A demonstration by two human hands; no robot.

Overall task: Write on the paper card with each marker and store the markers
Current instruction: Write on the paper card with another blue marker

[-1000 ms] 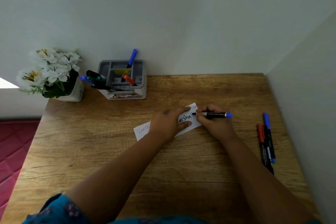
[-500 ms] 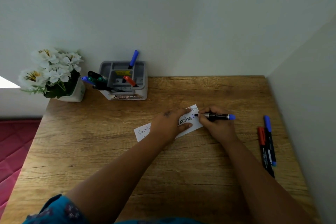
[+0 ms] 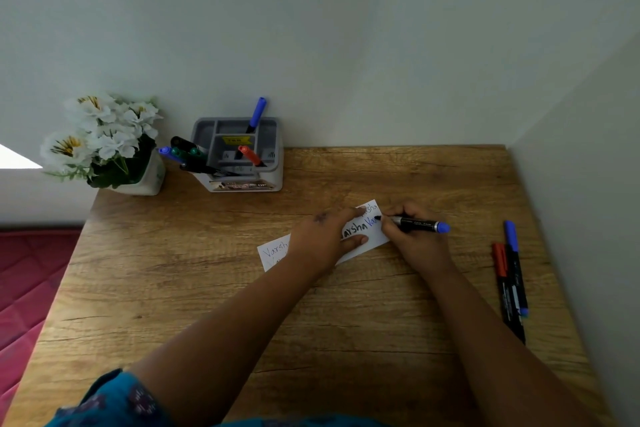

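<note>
Blue "Va" has grown on my paper card [image 3: 375, 240] since a second ago | my right hand [image 3: 414, 236] pinches the blue-capped marker [image 3: 417, 224], tip on the card | my left hand [image 3: 323, 236] presses flat on the card, mid-desk [image 3: 173, 288] | two markers [image 3: 510, 279] lie right | holder [image 3: 270, 163] at the back

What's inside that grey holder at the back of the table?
The grey plastic desk organiser holds a blue-capped marker standing up, a red-capped one leaning, and several more angled out leftwards. Its walls hide the compartment bottoms.
</note>
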